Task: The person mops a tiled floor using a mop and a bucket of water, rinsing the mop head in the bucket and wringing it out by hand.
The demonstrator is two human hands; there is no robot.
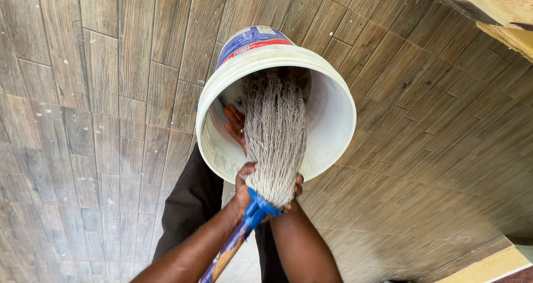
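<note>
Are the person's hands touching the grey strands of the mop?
Touching. The head view shows the left hand and right hand wrapped around the mop strands just above the blue clamp, over the white bucket.

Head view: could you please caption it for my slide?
Both hands grip a grey string mop over a white bucket on wood-look tiles.

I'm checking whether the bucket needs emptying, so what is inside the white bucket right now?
Inside the white bucket hang the grey mop strands, and the left hand reaches in beside them. The right hand grips the mop head at the rim. The strands cover the bottom, so any water is hidden.
</note>
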